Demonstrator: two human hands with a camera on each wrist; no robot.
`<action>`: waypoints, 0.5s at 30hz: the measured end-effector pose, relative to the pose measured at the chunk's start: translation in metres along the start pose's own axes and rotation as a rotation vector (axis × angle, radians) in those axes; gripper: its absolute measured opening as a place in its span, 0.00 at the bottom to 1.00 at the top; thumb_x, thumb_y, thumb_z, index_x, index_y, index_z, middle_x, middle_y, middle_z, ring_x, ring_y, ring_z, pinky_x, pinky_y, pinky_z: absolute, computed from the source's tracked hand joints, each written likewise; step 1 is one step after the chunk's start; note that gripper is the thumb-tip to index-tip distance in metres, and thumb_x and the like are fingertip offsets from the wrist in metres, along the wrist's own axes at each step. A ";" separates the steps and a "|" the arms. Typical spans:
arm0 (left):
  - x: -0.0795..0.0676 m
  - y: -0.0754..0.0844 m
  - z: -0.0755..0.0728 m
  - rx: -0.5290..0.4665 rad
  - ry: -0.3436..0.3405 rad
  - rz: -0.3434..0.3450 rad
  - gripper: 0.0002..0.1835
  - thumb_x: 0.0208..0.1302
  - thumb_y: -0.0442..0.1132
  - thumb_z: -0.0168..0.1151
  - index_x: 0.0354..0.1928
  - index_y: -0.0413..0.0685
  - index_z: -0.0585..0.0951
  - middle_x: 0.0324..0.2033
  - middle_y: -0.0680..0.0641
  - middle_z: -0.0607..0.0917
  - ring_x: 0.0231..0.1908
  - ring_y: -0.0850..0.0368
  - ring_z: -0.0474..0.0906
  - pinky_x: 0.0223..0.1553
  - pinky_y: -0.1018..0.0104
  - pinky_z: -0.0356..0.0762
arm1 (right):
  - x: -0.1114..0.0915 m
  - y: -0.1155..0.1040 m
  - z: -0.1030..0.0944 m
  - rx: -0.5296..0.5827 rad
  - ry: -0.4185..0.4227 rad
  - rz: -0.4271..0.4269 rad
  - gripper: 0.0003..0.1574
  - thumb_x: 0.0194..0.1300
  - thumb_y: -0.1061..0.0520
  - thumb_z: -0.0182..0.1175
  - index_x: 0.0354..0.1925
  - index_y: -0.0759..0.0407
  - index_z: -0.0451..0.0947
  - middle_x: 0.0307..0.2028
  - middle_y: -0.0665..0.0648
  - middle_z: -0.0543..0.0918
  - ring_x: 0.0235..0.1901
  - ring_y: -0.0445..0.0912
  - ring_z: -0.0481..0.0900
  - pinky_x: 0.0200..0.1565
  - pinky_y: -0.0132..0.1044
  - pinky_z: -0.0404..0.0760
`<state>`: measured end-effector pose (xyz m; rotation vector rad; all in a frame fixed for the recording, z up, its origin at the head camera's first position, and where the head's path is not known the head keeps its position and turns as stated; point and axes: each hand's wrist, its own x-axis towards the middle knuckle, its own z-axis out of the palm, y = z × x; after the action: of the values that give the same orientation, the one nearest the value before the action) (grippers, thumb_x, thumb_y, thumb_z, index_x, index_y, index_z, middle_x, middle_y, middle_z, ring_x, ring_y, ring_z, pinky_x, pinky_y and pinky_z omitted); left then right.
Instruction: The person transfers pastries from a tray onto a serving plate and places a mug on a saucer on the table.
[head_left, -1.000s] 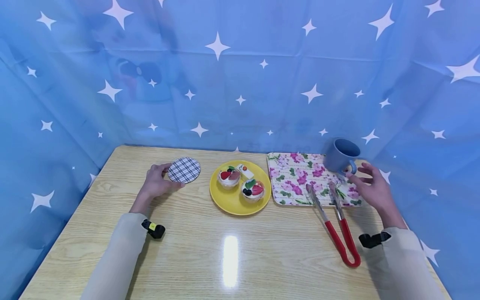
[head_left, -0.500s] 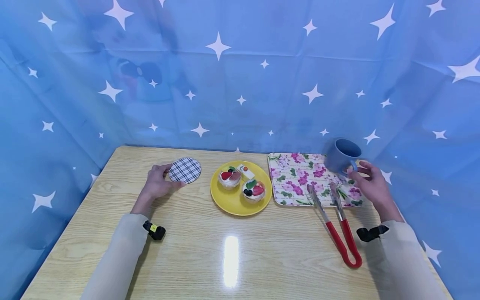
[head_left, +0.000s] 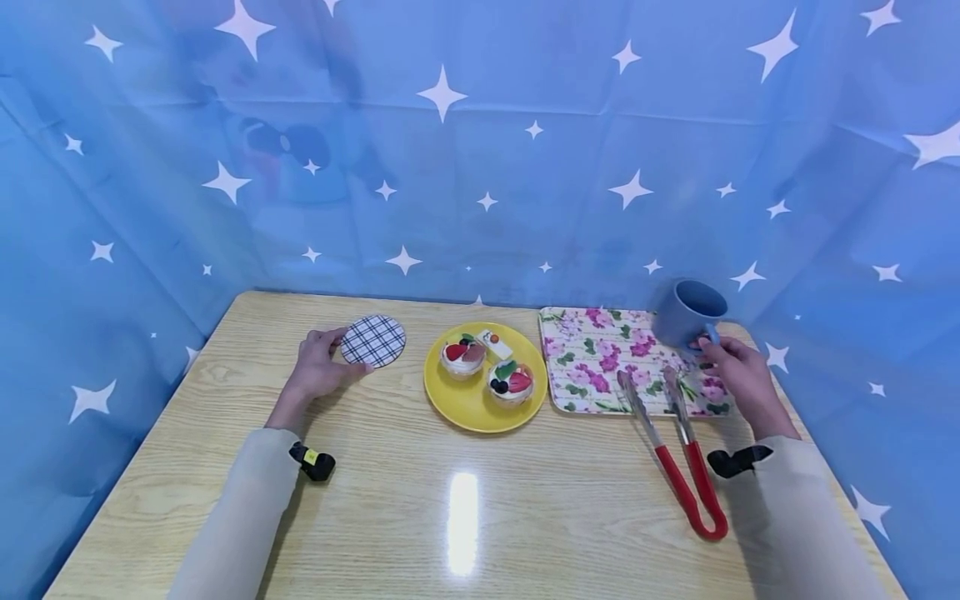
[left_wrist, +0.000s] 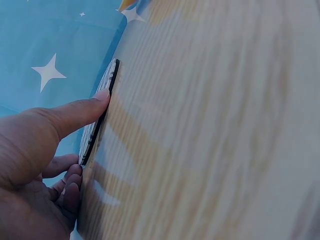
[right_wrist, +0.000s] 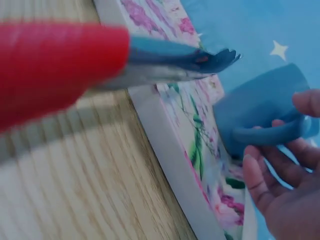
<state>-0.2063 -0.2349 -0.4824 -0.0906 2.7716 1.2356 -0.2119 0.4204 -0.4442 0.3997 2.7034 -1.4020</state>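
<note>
A round checked coaster [head_left: 373, 341] lies flat on the table at the left. My left hand [head_left: 320, 364] holds it by the rim, and the left wrist view shows the thumb on its near edge and the other fingers at the far side. At the right, a blue mug [head_left: 686, 315] stands upright on the back right part of a floral tray [head_left: 585, 354]. My right hand [head_left: 738, 371] grips its handle [right_wrist: 270, 134], with the thumb above and several fingers below and behind it.
Between the hands sits a yellow plate [head_left: 480, 419] with two fruit tarts [head_left: 510, 383] and a small white piece. Red-handled metal tongs [head_left: 693, 487] lie across the tray's front edge, tips on the tray. A blue star-printed curtain [head_left: 480, 167] stands behind the table.
My right hand has moved slightly left and closed its fingers onto the mug's handle. The left hand stays at the coaster. The whole head view has shifted a little.
</note>
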 end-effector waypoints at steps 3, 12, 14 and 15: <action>0.000 0.001 0.000 0.001 -0.004 0.000 0.52 0.60 0.50 0.75 0.78 0.37 0.59 0.64 0.31 0.64 0.66 0.33 0.56 0.68 0.37 0.70 | 0.003 0.001 0.001 0.039 0.001 0.013 0.44 0.76 0.29 0.46 0.69 0.61 0.67 0.55 0.53 0.77 0.51 0.46 0.75 0.48 0.41 0.79; -0.001 0.001 0.001 0.013 0.001 -0.003 0.51 0.60 0.49 0.75 0.78 0.37 0.59 0.63 0.31 0.64 0.65 0.34 0.57 0.67 0.38 0.71 | 0.010 -0.001 0.004 0.143 -0.001 0.018 0.32 0.81 0.38 0.44 0.68 0.58 0.69 0.48 0.35 0.82 0.59 0.42 0.74 0.57 0.43 0.75; -0.001 0.001 0.001 0.012 0.003 -0.006 0.51 0.60 0.49 0.75 0.78 0.36 0.59 0.63 0.31 0.65 0.65 0.34 0.57 0.67 0.38 0.71 | 0.011 -0.001 0.003 0.162 -0.023 0.002 0.30 0.83 0.41 0.42 0.67 0.59 0.70 0.49 0.35 0.84 0.61 0.40 0.73 0.62 0.44 0.75; -0.001 0.001 0.001 0.011 0.004 -0.007 0.51 0.60 0.49 0.75 0.78 0.37 0.59 0.63 0.31 0.65 0.65 0.34 0.57 0.67 0.38 0.71 | 0.012 -0.001 0.003 0.176 -0.035 0.002 0.29 0.83 0.42 0.42 0.67 0.58 0.70 0.49 0.35 0.85 0.60 0.38 0.73 0.62 0.42 0.76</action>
<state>-0.2053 -0.2331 -0.4819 -0.1020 2.7783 1.2200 -0.2238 0.4197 -0.4476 0.3840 2.5603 -1.6368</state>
